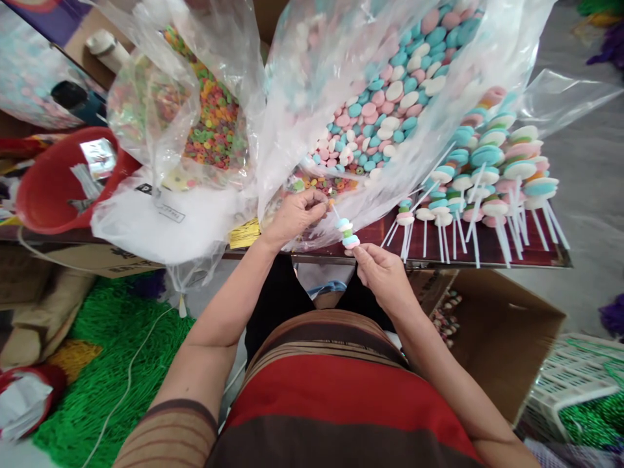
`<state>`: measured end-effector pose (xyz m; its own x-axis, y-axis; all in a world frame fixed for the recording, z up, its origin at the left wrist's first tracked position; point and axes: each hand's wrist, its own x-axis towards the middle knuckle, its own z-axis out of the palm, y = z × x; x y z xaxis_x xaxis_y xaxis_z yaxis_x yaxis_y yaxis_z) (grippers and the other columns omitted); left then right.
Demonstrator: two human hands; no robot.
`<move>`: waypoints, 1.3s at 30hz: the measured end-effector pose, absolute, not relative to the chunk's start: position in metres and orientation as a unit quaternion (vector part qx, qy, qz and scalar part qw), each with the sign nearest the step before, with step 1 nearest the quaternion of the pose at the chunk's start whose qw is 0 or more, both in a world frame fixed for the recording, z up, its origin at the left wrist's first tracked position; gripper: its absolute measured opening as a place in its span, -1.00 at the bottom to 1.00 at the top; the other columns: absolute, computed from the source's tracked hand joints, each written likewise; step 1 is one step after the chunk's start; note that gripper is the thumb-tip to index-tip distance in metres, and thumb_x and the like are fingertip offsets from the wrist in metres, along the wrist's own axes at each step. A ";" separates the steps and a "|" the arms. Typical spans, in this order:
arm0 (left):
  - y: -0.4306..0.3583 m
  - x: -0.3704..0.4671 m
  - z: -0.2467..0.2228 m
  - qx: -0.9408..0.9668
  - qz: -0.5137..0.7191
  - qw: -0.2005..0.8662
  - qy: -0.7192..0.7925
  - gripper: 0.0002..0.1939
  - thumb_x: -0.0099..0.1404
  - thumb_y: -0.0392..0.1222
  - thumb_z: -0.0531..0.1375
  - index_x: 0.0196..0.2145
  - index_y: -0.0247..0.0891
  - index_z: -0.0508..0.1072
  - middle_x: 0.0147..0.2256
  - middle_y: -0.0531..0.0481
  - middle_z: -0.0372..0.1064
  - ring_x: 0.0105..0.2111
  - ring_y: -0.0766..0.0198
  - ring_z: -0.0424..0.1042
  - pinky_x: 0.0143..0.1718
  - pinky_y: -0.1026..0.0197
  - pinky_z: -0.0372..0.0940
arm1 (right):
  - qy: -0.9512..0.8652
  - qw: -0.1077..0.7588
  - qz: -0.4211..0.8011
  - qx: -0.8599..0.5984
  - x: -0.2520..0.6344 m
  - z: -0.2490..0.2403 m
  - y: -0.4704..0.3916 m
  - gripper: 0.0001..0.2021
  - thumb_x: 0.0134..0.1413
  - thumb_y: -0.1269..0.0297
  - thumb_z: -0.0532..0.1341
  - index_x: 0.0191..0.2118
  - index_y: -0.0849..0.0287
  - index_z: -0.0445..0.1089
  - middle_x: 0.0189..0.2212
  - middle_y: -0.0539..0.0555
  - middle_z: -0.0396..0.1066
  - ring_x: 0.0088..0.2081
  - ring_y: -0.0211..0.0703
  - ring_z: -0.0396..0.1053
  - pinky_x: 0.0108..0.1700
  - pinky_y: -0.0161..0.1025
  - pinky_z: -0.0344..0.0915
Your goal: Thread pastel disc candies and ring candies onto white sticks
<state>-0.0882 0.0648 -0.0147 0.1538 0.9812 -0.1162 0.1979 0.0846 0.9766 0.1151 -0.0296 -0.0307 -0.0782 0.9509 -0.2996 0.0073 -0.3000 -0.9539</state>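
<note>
Between the thumb and fingers of my right hand (383, 270) is the lower end of a candy-like skewer (348, 233), a thin white stick strung with pastel blue and white discs, a green ring and a pink disc. My left hand (299, 216) is pinched at the stick's upper tip, by a small orange ring (332, 203). Just beyond my hands lie loose small coloured rings (336, 185). A large clear plastic bag (302, 104) of pink, white and blue discs (385, 123) lies open behind them.
Finished-looking skewers (492, 169) are piled at the table's right end. At left are a bag of coloured rings (214, 117), a red bowl (58, 195) with white sticks, and yellow ties (244, 234). Below right stands an open cardboard box (507, 338) beside a white crate (575, 370).
</note>
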 end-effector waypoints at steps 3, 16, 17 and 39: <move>0.058 -0.083 -0.016 0.537 0.410 0.529 0.513 -0.87 0.21 -0.14 0.30 -0.34 -0.22 0.46 -0.38 0.06 0.52 -0.41 0.39 0.46 -0.32 0.31 0.30 | -0.430 0.395 0.601 -0.546 0.116 -0.032 -0.032 -0.48 0.12 -0.28 0.33 -0.33 0.18 0.55 -0.76 -0.17 0.08 -0.68 -0.35 -0.02 -0.59 -0.32 -0.11; 0.045 -0.076 -0.015 0.460 0.392 0.674 0.424 -0.71 0.12 -0.10 0.45 -0.32 -0.23 0.44 -0.48 0.13 0.44 -0.48 0.40 0.41 -0.31 0.28 0.31 | -0.429 0.355 0.630 -0.540 0.147 -0.025 -0.042 -0.52 0.12 -0.21 0.37 -0.29 0.19 0.59 -0.74 -0.15 0.09 -0.65 -0.36 -0.05 -0.58 -0.30 -0.21; 0.045 -0.077 -0.016 0.439 0.384 0.698 0.415 -0.65 0.10 -0.03 0.48 -0.33 -0.23 0.44 -0.51 0.14 0.41 -0.51 0.41 0.38 -0.35 0.28 0.30 | -0.429 0.359 0.633 -0.536 0.148 -0.025 -0.043 -0.52 0.11 -0.22 0.38 -0.29 0.19 0.59 -0.73 -0.15 0.09 -0.65 -0.35 -0.05 -0.58 -0.30 -0.22; 0.138 -0.107 -0.032 0.717 0.115 0.165 0.667 -0.73 0.37 -0.37 0.10 -0.21 -0.26 0.62 -0.14 -0.21 0.54 -0.13 0.01 0.52 0.01 0.05 0.34 | -0.318 0.478 0.655 -0.491 0.131 -0.032 -0.043 -0.54 0.02 -0.19 0.48 -0.35 0.16 0.51 -0.71 -0.15 0.15 -0.66 -0.43 -0.04 -0.59 -0.36 -0.18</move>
<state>-0.1072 0.1383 -0.0323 0.0828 0.9950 -0.0560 0.9193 -0.0546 0.3897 0.1306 -0.0429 -0.0319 -0.0612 0.9390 -0.3386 -0.3139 -0.3401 -0.8865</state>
